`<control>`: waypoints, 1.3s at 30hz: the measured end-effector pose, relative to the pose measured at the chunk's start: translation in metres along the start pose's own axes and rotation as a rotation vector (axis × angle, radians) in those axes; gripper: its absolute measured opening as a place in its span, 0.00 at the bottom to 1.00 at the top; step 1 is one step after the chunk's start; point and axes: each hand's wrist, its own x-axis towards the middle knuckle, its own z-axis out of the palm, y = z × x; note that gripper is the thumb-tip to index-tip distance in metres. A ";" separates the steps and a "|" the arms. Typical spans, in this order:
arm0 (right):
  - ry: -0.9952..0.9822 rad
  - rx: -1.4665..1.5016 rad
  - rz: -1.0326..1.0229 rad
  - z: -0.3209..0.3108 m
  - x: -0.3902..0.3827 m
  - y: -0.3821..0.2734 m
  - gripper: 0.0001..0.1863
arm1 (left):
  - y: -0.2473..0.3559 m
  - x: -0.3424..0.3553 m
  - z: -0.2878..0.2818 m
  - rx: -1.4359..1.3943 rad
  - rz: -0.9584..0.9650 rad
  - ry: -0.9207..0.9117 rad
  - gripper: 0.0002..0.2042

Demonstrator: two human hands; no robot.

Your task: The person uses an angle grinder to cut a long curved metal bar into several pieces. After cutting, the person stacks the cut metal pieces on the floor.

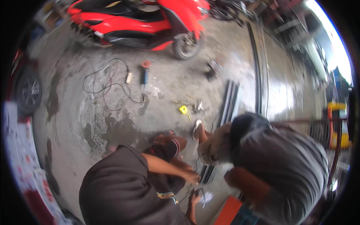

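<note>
From my body at the lower left, my left hand [192, 177] reaches right with its fingers curled. It is beside the near end of dark metal bars [207, 174], and I cannot make out what it holds. Just below, my right hand [194, 200] closes around a small dark thing that I cannot identify. A thin dark cord or wire runs near it, and a crumpled white piece [206, 197] lies to its right. Facing me, a co-worker [277, 157] in a grey shirt and dark cap bends over the bars, one blurred hand [235, 177] close to them.
On the concrete floor lie a yellow tape measure [183, 110], metal tools [198, 107] and a blue angle grinder [145, 77] with a looping cable [98, 92]. A red scooter [131, 26] stands behind. An orange panel [228, 210] is at the lower right, a car wheel [29, 90] at the left.
</note>
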 end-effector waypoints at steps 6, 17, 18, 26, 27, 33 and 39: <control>0.225 -0.220 -0.140 0.056 -0.093 -0.208 0.14 | 0.129 -0.106 -0.069 0.125 0.106 0.088 0.26; -0.067 0.051 -0.220 0.137 -0.193 -0.346 0.27 | 0.227 -0.275 -0.164 -0.044 -0.116 0.108 0.11; -0.079 0.062 -0.207 0.140 -0.197 -0.344 0.29 | 0.229 -0.275 -0.172 0.073 -0.004 0.109 0.11; -0.585 0.812 -0.030 0.114 -0.183 -0.394 0.33 | 0.277 -0.289 -0.210 -0.163 -0.036 0.210 0.11; -0.669 0.807 -0.054 0.115 -0.181 -0.398 0.36 | 0.278 -0.295 -0.211 -0.209 -0.029 0.233 0.11; -0.794 0.827 -0.023 0.164 -0.177 -0.398 0.36 | 0.271 -0.322 -0.232 -0.037 -0.066 0.169 0.13; -0.650 0.770 0.172 0.205 -0.133 -0.444 0.40 | 0.237 -0.332 -0.274 -0.284 -0.182 0.231 0.26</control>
